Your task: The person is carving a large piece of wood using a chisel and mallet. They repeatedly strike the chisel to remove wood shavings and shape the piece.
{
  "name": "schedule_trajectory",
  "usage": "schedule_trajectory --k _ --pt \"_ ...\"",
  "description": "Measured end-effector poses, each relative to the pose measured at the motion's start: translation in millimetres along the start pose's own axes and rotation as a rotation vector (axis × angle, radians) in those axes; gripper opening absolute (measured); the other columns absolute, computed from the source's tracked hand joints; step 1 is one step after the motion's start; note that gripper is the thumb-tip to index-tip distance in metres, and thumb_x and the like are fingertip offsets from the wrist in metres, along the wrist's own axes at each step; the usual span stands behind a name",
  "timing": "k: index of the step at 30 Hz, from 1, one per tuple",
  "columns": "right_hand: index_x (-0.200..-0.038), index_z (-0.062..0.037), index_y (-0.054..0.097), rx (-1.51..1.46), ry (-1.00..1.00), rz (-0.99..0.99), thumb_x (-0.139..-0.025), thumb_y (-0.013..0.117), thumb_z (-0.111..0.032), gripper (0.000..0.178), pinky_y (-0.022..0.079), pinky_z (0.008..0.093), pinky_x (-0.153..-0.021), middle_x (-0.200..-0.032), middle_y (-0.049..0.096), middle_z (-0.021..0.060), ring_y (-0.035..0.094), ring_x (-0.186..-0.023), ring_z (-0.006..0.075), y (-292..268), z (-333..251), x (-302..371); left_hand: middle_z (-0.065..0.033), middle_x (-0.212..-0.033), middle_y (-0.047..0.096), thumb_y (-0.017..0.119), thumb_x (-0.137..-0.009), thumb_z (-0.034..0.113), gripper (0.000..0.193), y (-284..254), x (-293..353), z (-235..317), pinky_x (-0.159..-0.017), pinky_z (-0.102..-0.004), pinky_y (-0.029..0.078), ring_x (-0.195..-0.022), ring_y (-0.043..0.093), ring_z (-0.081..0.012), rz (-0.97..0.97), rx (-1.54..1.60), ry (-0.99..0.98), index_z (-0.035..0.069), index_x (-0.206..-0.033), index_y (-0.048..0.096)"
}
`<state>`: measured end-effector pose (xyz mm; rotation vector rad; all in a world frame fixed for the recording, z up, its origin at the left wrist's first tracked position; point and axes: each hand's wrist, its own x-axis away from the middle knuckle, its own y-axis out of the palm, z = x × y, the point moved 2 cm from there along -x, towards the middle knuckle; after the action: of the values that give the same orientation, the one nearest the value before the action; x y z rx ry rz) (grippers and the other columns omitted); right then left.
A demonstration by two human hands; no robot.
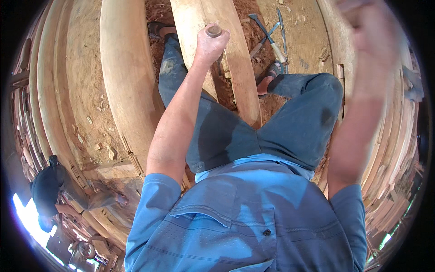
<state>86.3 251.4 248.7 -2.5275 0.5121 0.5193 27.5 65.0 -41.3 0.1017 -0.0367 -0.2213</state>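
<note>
My left hand (pixel 210 46) is closed round an upright chisel (pixel 214 31), whose round wooden butt shows above the fist. Below the fist, a narrow piece of dark metal points toward a long slot cut in the pale timber (pixel 244 81) between my legs. The slot's inside is dark, and where the chisel's tip rests is hidden. High at the upper right, my right hand (pixel 364 27) is raised and blurred by motion. Its fingers look curled round something dark that I cannot make out.
Beyond my right foot lie crossed long-handled tools (pixel 273 43) and a thin dark bar (pixel 282 31). A thick peeled log (pixel 127 63) runs along my left. Wood chips (pixel 111 152) litter the ground. Stacked timbers (pixel 394 149) stand right; another person (pixel 47 186) is at lower left.
</note>
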Motion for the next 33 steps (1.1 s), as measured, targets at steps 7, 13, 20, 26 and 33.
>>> schedule_trajectory --k 7,13,20,26,33 --pt "-0.103 0.0104 0.051 0.701 0.328 -0.865 -0.077 0.061 -0.001 0.030 0.052 0.0557 -0.082 -0.093 0.065 0.0363 0.066 -0.092 0.0501 38.1 92.1 126.0 -0.0002 -0.066 0.059 0.068 -0.087 0.012 0.012 -7.4 5.5 3.7 -0.055 -0.0287 0.045 -0.059 0.053 -0.0095 -0.008 -0.049 -0.079 0.001 -0.084 0.065" --pt "-0.111 0.0058 0.059 0.364 0.716 -0.669 -0.071 0.070 -0.013 0.045 0.052 0.0426 -0.085 -0.099 0.068 0.0283 0.068 -0.092 0.0392 19.8 69.6 147.3 0.0013 -0.065 0.057 0.070 -0.089 0.017 0.017 -12.1 6.5 -2.3 -0.055 -0.0282 0.045 -0.057 0.052 -0.0081 -0.016 -0.075 -0.050 0.004 -0.081 0.060" --pt "-0.080 -0.0064 0.065 -0.041 -0.010 -0.325 -0.083 0.067 -0.018 0.012 0.045 0.0278 -0.060 -0.071 0.059 0.0007 0.057 -0.064 0.0082 -13.4 -9.1 20.6 0.0030 -0.063 0.056 0.070 -0.088 0.017 0.022 -9.1 6.1 -2.9 -0.055 -0.0281 0.044 -0.057 0.051 -0.0065 -0.009 -0.048 -0.046 0.006 -0.074 0.057" --pt "-0.098 -0.0030 0.063 0.734 0.079 -0.529 -0.087 0.064 -0.011 0.014 0.056 0.0440 -0.069 -0.079 0.070 0.0175 0.071 -0.077 0.0330 47.8 58.1 62.7 0.0018 -0.067 0.061 0.070 -0.088 0.015 0.016 -12.3 5.0 -4.7 -0.058 -0.0276 0.046 -0.062 0.055 -0.0065 0.003 -0.080 -0.065 0.003 -0.081 0.063" --pt "-0.109 0.0064 0.057 0.444 0.685 -0.784 -0.073 0.067 -0.010 0.041 0.051 0.0472 -0.085 -0.100 0.067 0.0315 0.065 -0.099 0.0468 5.2 97.4 162.1 -0.0037 -0.069 0.061 0.074 -0.079 0.009 0.015 3.2 66.4 2.9 -0.060 -0.0309 0.048 -0.066 0.058 -0.0130 0.012 -0.275 0.171 0.004 -0.076 0.059"
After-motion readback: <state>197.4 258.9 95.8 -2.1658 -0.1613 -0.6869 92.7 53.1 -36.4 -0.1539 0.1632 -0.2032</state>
